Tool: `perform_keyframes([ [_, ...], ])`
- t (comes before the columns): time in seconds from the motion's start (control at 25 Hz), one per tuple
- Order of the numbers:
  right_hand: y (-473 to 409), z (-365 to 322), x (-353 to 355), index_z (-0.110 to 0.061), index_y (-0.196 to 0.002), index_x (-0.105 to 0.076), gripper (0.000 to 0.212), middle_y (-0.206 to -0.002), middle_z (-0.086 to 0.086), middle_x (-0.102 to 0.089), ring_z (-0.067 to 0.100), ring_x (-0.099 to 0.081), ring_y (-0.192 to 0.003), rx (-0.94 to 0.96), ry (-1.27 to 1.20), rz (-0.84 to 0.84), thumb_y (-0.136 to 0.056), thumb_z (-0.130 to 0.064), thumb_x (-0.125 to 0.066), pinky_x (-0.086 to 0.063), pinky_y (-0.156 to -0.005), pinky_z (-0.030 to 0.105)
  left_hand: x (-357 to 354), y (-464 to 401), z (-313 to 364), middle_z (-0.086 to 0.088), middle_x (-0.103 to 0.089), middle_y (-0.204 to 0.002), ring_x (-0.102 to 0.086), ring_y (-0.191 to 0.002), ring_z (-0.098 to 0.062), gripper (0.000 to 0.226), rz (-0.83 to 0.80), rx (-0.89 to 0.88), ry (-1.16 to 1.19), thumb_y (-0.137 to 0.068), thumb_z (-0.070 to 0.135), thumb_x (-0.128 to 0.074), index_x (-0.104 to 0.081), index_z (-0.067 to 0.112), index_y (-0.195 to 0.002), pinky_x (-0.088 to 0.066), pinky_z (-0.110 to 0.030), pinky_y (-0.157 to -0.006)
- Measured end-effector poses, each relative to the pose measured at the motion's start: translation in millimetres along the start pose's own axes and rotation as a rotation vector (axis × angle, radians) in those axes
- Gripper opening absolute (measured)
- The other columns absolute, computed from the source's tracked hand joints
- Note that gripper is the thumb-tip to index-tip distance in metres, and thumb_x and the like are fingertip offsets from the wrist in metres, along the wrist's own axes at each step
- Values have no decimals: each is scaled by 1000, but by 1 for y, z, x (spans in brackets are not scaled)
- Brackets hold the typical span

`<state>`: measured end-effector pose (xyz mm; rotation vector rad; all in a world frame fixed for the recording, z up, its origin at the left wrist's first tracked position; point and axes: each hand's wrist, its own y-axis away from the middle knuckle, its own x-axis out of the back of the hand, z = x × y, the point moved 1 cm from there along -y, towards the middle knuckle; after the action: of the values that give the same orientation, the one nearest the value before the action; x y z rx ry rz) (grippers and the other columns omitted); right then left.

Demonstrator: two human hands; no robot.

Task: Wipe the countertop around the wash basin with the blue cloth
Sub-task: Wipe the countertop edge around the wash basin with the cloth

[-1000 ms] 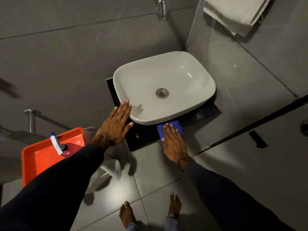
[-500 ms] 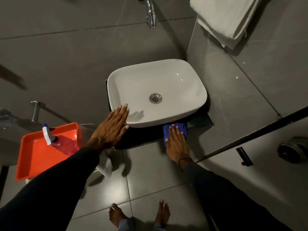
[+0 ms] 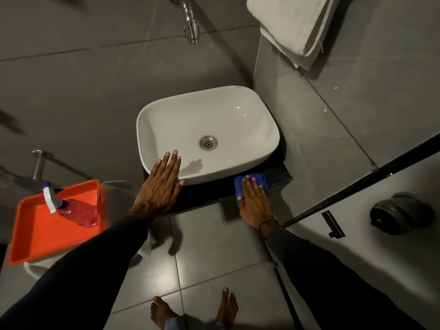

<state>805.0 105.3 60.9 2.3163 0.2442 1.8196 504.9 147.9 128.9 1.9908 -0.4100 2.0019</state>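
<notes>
A white wash basin sits on a black countertop. My right hand lies flat on the folded blue cloth, pressing it onto the countertop's front strip just right of the basin's near edge. My left hand rests open, fingers spread, on the basin's front left rim and the countertop beside it. Most of the cloth is hidden under my fingers.
An orange tray at the left holds a pink spray bottle with a white and blue trigger. A chrome tap hangs above the basin. Folded white towels hang top right. A dark door knob sits right. Bare feet stand on grey floor tiles.
My right hand has slid the blue cloth rightward along the front strip of the countertop. My left hand has stayed on the basin's front left rim. The camera has tilted.
</notes>
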Motion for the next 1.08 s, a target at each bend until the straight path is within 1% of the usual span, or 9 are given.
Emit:
perform_keyframes([
  [0.12,-2,15,4,-12,-161,-4,65,-170,4,-2,19,-2,-158,117,34,-74,-106,-37,-29,-4,-129,37,2,-2,1,-12,3,-172,3,-161,-27,73,-9,14,16,-104,46,-8,-5,3,-162,-8,-44,-132],
  [0.24,-19,60,26,-9,-160,-7,65,-170,7,-5,21,-6,-158,-84,6,1,-106,-35,-32,-6,-129,37,1,-2,-1,-12,4,-172,5,-160,-26,75,-22,15,14,-103,49,-4,-4,4,-163,-8,-45,-132],
  [0.4,-31,90,39,-8,-160,0,65,-170,9,1,23,0,-158,-165,1,-118,-107,-37,-26,-5,-129,40,-1,-1,-1,-12,3,-173,4,-161,-27,74,-11,18,6,-104,48,-6,-5,4,-163,-9,-45,-132],
  [0.52,-25,58,26,-8,-160,-1,66,-170,10,1,25,0,-158,-162,-35,-86,-107,-36,-29,-3,-129,42,-2,-1,-1,-12,1,-173,2,-161,-27,73,-8,19,11,-105,48,-11,-6,4,-163,-11,-46,-132],
  [0.64,-2,7,2,-10,-160,-4,68,-170,7,-1,22,0,-158,-23,-20,-31,-104,-35,-34,-1,-129,38,-2,-2,-1,-11,3,-173,3,-161,-27,73,-17,23,0,-105,49,-10,-4,5,-163,-11,-46,-132],
  [0.72,12,-41,-14,-11,-160,-4,70,-170,6,-1,22,0,-158,76,-50,-70,-103,-36,-35,-1,-129,38,-2,-2,-1,-11,4,-173,4,-161,-27,74,-24,26,5,-105,50,-10,-3,6,-163,-10,-45,-132],
  [0.84,27,-110,-40,-11,-160,-6,72,-169,9,-6,27,0,-158,269,-27,-134,-102,-40,-35,-6,-129,44,-3,-2,-2,-11,5,-173,5,-161,-26,75,-31,19,8,-104,51,-11,-2,6,-163,-9,-45,-132],
  [0.96,26,-108,-39,-11,-161,-7,75,-169,9,-6,27,-3,-158,319,-13,-143,-101,-46,-35,-7,-129,44,-5,-3,-4,-11,7,-173,6,-161,-26,76,-36,11,9,-104,53,-8,1,7,-163,-7,-45,-132],
  [1.08,19,-58,-20,-12,-160,-9,79,-169,5,-6,23,-5,-158,215,-56,-88,-100,-51,-41,-5,-130,39,-6,-2,-5,-11,6,-173,4,-161,-27,76,-18,15,7,-104,52,-10,-1,6,-163,-9,-46,-132],
])
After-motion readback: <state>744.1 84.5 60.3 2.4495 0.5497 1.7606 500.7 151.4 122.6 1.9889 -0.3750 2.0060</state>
